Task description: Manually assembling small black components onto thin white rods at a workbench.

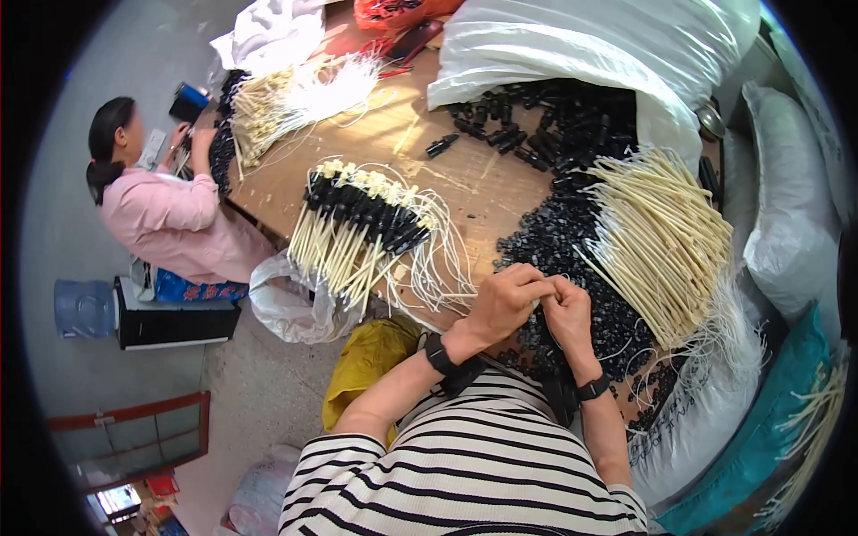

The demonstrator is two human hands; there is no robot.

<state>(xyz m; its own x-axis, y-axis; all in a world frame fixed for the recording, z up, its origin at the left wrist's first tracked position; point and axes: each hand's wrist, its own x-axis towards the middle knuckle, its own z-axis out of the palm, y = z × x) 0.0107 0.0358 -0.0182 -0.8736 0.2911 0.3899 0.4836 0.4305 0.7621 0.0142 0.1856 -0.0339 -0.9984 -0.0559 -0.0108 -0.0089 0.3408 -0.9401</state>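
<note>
My left hand [507, 306] and my right hand [569, 323] meet at the table's near edge, fingertips pinched together. A small pale bit shows between them; the fingers hide the rest. Beneath and beyond the hands spreads a heap of small black plastic pieces [527, 243]. To the right lies a thick bundle of cream-coloured thin rods [666, 241] with white strands at its lower end. Left of my hands rests a row of cream rods fitted with black sleeves [366, 228], with loose white cords [438, 268] trailing toward my left hand.
Larger black tubular fittings [550, 134] spill from a white woven sack [590, 45]. More rods [277, 107] lie at the far left, where a co-worker in pink [170, 214] handles pieces. Full sacks [786, 196] line the right side. A yellow bag [371, 357] hangs near my left arm.
</note>
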